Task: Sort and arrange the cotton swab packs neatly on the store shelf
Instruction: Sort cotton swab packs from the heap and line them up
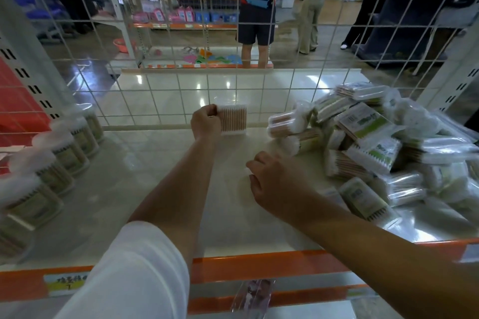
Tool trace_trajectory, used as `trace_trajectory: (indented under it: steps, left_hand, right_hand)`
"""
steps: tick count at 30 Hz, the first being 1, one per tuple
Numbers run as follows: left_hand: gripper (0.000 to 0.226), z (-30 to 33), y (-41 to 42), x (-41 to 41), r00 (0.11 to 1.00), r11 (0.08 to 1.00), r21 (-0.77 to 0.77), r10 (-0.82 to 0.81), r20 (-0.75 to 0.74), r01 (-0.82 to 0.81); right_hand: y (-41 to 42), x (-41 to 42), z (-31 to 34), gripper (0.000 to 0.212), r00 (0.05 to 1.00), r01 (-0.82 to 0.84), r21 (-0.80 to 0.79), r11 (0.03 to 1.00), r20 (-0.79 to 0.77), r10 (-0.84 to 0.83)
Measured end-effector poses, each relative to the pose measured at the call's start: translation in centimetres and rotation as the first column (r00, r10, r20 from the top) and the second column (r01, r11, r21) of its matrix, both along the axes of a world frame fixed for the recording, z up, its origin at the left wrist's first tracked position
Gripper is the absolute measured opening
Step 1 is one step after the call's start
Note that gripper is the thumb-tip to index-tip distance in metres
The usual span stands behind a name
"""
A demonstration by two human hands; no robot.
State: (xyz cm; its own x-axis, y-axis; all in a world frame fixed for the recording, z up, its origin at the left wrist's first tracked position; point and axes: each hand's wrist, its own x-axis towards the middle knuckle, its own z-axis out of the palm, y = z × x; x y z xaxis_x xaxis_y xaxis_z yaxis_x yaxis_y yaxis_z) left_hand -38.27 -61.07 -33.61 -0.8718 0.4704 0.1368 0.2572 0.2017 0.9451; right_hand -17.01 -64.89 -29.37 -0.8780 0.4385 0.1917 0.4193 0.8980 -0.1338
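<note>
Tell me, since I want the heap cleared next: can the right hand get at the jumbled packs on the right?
Probably yes: the right hand hovers, holding nothing, beside the heap of packs, with only bare shelf between.

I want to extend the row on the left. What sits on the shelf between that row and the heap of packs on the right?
In the head view, only the pack held upright by the left hand near the back mesh; otherwise bare shelf between row and heap.
</note>
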Motion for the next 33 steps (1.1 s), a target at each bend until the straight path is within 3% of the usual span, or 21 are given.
trace_trajectory:
  steps: [17, 23, 26, 29, 33]
  left_hand:
    - [0.017, 0.5, -1.8, 1.0, 1.0, 1.0, -0.008, 0.021, 0.0, -0.021]
    - [0.031, 1.2, -4.7, 2.9, 0.979, 0.988, -0.148, -0.065, -0.195, 0.036]
    - [0.04, 1.8, -6.3, 4.8, 0.916, 0.961, -0.254, -0.194, -0.351, 0.106]
    - [0.045, 1.8, -7.7, 6.5, 0.799, 0.905, -0.401, -0.342, -0.495, 0.139]
    - [0.047, 1.8, -9.4, 9.4, 0.659, 0.868, -0.455, -0.463, -0.593, 0.2]
  right_hand:
    - [-0.4, 0.4, -0.9, 0.024, 0.999, -0.005, -0.003, 1.0, -0.045, 0.005]
    - [-1.4, 0.4, -0.7, 0.026, 0.998, -0.018, -0.034, 0.999, -0.063, 0.016]
    - [-1.9, 1.1, -0.4, 0.027, 0.999, -0.036, -0.053, 0.998, -0.042, 0.033]
    - [-1.8, 2.3, -0.3, 0.027, 0.999, -0.037, -0.071, 0.997, -0.043, 0.034]
    - [-1.2, 4.3, -0.3, 0.028, 0.999, -0.012, -0.056, 0.998, -0.045, 0.01]
